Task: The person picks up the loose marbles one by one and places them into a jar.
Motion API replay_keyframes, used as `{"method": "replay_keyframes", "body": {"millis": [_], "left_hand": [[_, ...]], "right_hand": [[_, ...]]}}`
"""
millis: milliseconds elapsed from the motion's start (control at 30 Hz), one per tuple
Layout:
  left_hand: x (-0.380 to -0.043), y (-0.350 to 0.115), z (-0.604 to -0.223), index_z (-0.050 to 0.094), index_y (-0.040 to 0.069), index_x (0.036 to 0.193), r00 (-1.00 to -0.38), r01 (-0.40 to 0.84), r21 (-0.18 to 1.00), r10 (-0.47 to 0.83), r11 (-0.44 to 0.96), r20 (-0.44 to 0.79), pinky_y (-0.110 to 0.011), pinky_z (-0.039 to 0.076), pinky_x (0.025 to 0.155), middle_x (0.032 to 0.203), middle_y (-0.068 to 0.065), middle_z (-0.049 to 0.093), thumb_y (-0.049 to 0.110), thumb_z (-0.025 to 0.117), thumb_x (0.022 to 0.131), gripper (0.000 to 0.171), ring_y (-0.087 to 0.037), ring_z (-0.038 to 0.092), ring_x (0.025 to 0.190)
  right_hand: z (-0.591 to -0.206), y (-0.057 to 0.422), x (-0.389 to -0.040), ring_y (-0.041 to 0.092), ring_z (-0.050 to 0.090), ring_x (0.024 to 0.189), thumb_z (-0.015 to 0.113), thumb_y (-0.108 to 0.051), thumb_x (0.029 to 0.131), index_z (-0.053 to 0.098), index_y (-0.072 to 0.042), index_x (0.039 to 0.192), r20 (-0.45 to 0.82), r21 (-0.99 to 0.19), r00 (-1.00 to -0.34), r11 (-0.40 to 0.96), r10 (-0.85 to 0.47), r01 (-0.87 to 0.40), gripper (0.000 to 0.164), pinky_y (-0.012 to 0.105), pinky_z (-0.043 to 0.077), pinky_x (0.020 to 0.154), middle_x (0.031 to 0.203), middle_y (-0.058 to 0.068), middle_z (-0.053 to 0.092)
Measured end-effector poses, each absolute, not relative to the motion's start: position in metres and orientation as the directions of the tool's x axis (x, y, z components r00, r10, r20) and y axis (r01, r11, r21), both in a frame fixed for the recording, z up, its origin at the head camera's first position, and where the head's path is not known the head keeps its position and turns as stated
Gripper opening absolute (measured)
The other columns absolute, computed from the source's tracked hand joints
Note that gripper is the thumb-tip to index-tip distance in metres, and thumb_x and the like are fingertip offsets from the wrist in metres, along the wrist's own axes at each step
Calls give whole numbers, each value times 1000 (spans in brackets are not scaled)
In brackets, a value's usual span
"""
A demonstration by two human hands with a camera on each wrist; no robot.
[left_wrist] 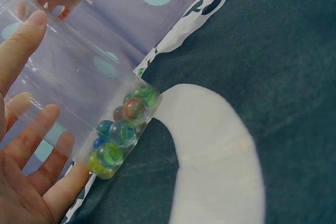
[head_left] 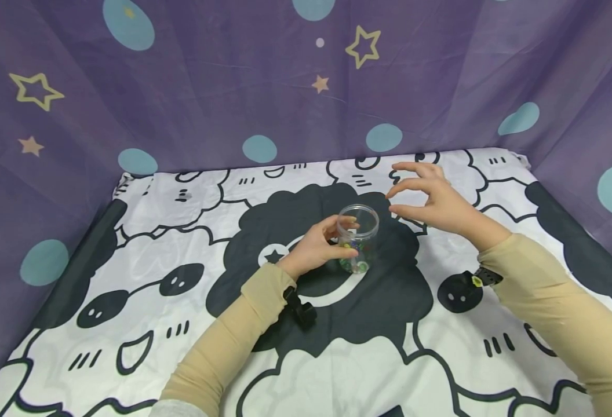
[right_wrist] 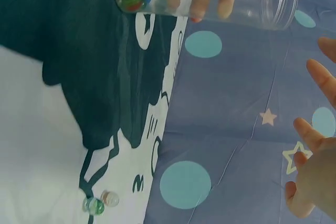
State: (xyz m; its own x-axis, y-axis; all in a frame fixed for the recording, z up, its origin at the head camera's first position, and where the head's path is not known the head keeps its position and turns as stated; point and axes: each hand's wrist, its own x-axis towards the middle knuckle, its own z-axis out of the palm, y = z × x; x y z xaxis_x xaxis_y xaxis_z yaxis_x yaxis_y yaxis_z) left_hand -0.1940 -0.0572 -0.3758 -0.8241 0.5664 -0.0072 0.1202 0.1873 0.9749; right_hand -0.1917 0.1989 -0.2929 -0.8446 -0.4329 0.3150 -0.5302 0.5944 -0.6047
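A clear, lidless plastic jar stands over the dark patch of the cloth, with several coloured glass marbles gathered at its bottom. My left hand grips it from the left, thumb on the near side and fingers around the far side. In the left wrist view the jar looks see-through, so the fingers show behind its wall. My right hand hovers to the right of the jar's mouth, fingers apart, holding nothing visible. Beyond the jar, two loose glass marbles lie on the cloth in the right wrist view.
A white cloth with black cartoon drawings covers the table. Purple curtains with stars and blue dots hang behind it and at both sides. A small dark object shows at the bottom edge.
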Motion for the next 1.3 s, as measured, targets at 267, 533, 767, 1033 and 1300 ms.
{"method": "replay_keyframes", "body": {"millis": [267, 533, 767, 1033, 1300], "left_hand": [[-195, -57, -377, 46, 6, 136, -823, 125, 974, 568, 188, -4, -42, 42, 99, 136, -10, 53, 6, 73, 83, 60, -25, 50, 121], [-194, -58, -376, 46, 7, 136, -823, 126, 972, 568, 197, -8, -40, 42, 99, 136, -10, 52, 7, 72, 83, 59, -24, 50, 121], [-194, -58, -376, 46, 7, 137, -822, 123, 972, 569, 199, -12, -40, 42, 99, 137, -8, 52, 8, 72, 83, 60, -23, 50, 122], [-194, -58, -376, 45, 7, 138, -821, 122, 972, 571, 203, -17, -40, 42, 99, 137, -9, 52, 8, 72, 83, 61, -23, 50, 123], [-194, -58, -376, 45, 7, 138, -819, 124, 971, 573, 202, -15, -40, 41, 100, 137, -9, 52, 7, 72, 83, 61, -24, 49, 123]], "right_hand": [[-290, 212, -193, 44, 18, 132, 72, -11, 83, 71, -9, 100, 274, -598, -870, 635, -411, -488, 17, 65, 19, 98, 144, 18, 38], [-290, 226, -198, 44, 17, 134, 72, -13, 83, 70, -7, 102, 220, -590, -896, 679, -386, -437, 19, 67, 18, 99, 145, 18, 38], [-291, 233, -200, 45, 17, 134, 73, -14, 83, 71, -8, 101, 203, -573, -906, 704, -373, -418, 19, 66, 18, 98, 145, 19, 38], [-297, 242, -205, 48, 19, 133, 74, -16, 82, 71, -9, 99, 201, -521, -901, 737, -384, -430, 19, 69, 13, 99, 144, 20, 39], [-305, 250, -209, 53, 20, 130, 76, -15, 79, 71, -9, 96, 186, -486, -891, 749, -414, -450, 18, 69, 11, 99, 140, 25, 40]]}}
